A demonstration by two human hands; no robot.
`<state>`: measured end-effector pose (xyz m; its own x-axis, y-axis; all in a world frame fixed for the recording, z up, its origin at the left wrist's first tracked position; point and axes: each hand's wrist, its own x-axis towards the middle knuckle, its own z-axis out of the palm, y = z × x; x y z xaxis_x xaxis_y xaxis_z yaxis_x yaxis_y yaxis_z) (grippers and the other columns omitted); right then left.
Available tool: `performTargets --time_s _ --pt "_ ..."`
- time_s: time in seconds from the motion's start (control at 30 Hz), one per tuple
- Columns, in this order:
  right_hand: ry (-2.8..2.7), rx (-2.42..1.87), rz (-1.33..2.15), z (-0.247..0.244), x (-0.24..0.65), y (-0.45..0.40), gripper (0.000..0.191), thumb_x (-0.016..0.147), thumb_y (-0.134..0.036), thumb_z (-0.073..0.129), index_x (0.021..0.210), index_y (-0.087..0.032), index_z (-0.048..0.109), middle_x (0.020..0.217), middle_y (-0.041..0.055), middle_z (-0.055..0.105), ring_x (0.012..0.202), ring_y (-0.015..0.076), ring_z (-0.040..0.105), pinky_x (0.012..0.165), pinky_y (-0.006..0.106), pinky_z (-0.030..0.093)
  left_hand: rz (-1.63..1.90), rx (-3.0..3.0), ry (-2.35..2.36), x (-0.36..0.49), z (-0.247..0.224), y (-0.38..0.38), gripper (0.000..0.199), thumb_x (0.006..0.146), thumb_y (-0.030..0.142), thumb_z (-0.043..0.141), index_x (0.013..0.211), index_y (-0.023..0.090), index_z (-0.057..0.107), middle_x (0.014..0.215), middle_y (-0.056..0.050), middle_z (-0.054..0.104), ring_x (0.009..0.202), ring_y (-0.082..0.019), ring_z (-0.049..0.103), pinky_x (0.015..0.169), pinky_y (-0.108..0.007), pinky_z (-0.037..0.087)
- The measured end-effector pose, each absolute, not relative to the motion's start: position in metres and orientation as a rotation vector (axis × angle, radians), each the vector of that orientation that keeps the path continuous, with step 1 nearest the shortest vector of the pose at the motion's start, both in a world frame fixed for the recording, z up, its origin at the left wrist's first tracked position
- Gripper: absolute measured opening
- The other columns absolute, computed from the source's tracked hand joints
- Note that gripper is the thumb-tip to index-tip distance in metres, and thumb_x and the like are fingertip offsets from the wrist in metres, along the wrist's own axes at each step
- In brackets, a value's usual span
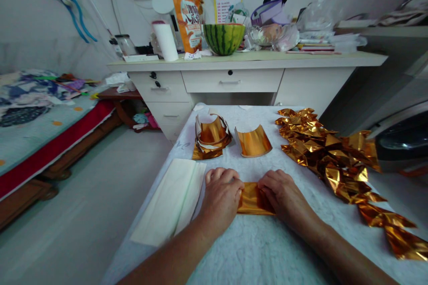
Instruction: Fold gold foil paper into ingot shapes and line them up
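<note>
A flat stack of gold foil sheets (253,200) lies on the cloth-covered table, between my two hands. My left hand (223,193) is closed on its left end, fingers curled. My right hand (282,193) grips the right end, with thumb and fingers pressed together. Beyond them, a single curved gold sheet (254,141) rests on the cloth. To its left is a loose roll of gold sheets (213,136) with pale backing. White paper (170,202) is spread left of my left hand. Crumpled, folded gold foil pieces (329,156) form a long pile on the right.
The table (254,256) has a pale cloth. Behind it stands a white desk (234,81) bearing a cut watermelon (224,38), an orange pouch (187,20) and a paper roll (165,41). A bed (53,124) is at left, a washing machine (404,136) at right.
</note>
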<state>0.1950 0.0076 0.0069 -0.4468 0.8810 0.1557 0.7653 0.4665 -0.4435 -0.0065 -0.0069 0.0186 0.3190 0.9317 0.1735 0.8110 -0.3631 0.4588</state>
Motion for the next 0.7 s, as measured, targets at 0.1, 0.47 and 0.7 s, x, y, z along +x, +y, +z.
performTargets --time_s 0.1,0.47,0.7 --pt "-2.363 -1.408 0.465 0.012 0.193 0.006 0.025 0.089 -0.009 0.044 0.082 -0.021 0.065 0.082 0.0035 0.062 0.08 0.0197 0.052 0.074 0.034 0.037 0.557 2.33 1.491 -0.008 0.017 -0.006 0.019 0.086 0.009 0.054 0.088 0.024 0.066 0.093 0.001 0.066 0.094 -0.02 0.054 0.094 -0.042 0.03" --pt "-2.366 -1.598 0.143 0.012 0.176 -0.016 0.018 0.086 -0.039 0.058 0.089 -0.021 0.059 0.09 0.0078 0.058 0.083 0.0256 0.05 0.073 0.038 0.037 0.413 2.343 1.416 -0.015 0.028 -0.015 0.02 0.082 0.024 0.062 0.101 0.023 0.056 0.107 -0.003 0.059 0.103 -0.025 0.049 0.094 -0.041 0.036" --pt "-2.352 -1.63 0.025 0.009 0.168 -0.024 0.028 0.083 -0.047 0.06 0.092 -0.02 0.057 0.091 0.0094 0.056 0.085 0.028 0.048 0.075 0.042 0.037 0.317 2.32 1.339 -0.021 0.027 -0.019 0.035 0.083 0.028 0.06 0.116 0.024 0.049 0.122 -0.005 0.051 0.115 -0.026 0.043 0.106 -0.045 0.03"
